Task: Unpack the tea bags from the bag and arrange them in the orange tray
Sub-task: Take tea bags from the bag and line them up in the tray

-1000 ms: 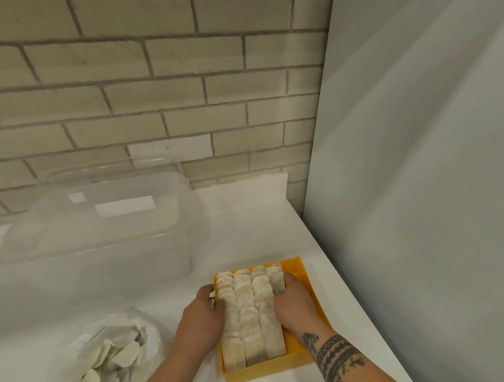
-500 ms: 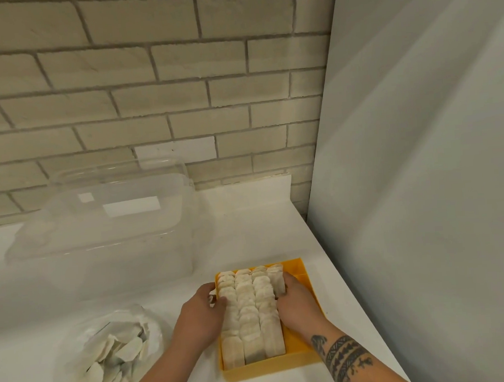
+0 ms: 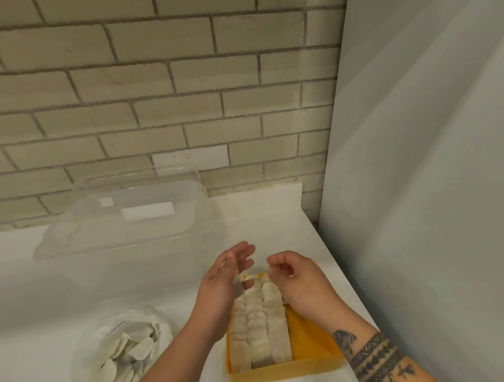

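The far end of the tray (image 3: 287,370) is hidden behind both hands, so its back rim and the last tea bags (image 3: 256,327) there cannot be made out. A small pale piece shows between the hands; it may be a tea bag's top or the rim, and the view is too blurred to say. Both forearms are cut off by the bottom edge, and the bag (image 3: 83,351) loses its lower part there too.

The tray sits on the white counter (image 3: 44,309) near its right side, with only a narrow strip of counter between it and the grey panel (image 3: 437,177). Three rows of tea bags stand packed along its left and middle; the orange floor shows bare along its right side. The bag lies well to the left, open, with loose tea bags inside. A clear tub (image 3: 122,229) stands behind it against the brick wall (image 3: 148,93). Open counter lies between the bag and the tray.

The left hand (image 3: 221,285) is raised over the tray's far left corner, fingers spread and nearly straight, holding nothing. The right hand (image 3: 301,279) is opposite it, fingers curled inward; whether its tips pinch the pale piece I cannot tell.
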Tool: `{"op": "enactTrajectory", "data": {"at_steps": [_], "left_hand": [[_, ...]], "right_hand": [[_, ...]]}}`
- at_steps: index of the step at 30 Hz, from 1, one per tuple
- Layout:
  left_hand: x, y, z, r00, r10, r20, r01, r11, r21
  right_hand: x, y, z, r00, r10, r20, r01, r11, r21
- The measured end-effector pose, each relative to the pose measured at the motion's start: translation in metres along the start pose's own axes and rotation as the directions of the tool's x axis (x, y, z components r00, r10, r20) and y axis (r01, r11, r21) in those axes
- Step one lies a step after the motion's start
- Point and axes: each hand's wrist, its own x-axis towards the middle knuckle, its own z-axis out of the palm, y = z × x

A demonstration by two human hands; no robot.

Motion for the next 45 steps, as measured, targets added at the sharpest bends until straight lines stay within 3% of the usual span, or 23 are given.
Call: {"op": "enactTrajectory", "data": {"at_steps": [4,8,12,17,23,26,30,34,38,45], "left_hand": [[0.000,0.005,0.014,0.976,-0.038,0.213,0.072,0.985,-0.156],[-0.002,0.005,0.016,0.964,-0.067,0.256,0.114,0.978,-0.175],[-0.008,0.003,0.009,0.984,-0.043,0.171,0.052,0.997,-0.054],[-0.010,-0.006,0.006,0.995,0.018,0.101,-0.047,0.957,0.286],[-0.006,-0.011,0.007,0.992,0.063,0.109,-0.105,0.895,0.433],[-0.002,-0.015,0.004,0.992,0.118,0.034,-0.118,0.844,0.524],[0.005,-0.032,-0.013,0.982,0.155,-0.105,-0.040,0.720,0.693],[0.008,-0.057,-0.031,0.983,0.051,-0.176,0.105,0.630,0.769],[0.006,-0.066,-0.036,0.984,-0.052,-0.173,0.163,0.665,0.729],[0.005,-0.069,-0.035,0.984,-0.044,-0.173,0.152,0.714,0.684]], "right_hand": [[-0.007,-0.013,0.003,0.988,-0.039,0.152,0.024,0.995,0.099],[-0.012,-0.011,0.006,0.997,-0.043,0.066,0.031,0.985,0.168],[-0.010,-0.007,-0.002,0.998,-0.011,-0.064,0.021,0.985,0.171],[-0.010,0.002,-0.005,0.996,0.010,-0.090,0.006,0.984,0.175],[0.006,0.002,-0.020,0.993,-0.115,0.027,0.118,0.980,-0.158],[0.019,-0.003,-0.030,0.991,-0.115,0.063,0.129,0.945,-0.300],[0.036,0.008,-0.041,0.995,-0.043,0.087,0.079,0.879,-0.470],[0.039,0.026,-0.032,0.976,0.034,0.217,0.118,0.750,-0.651],[0.034,0.037,-0.020,0.968,0.001,0.251,0.198,0.615,-0.763],[0.040,0.058,-0.010,0.977,-0.081,0.196,0.209,0.516,-0.831]]}}
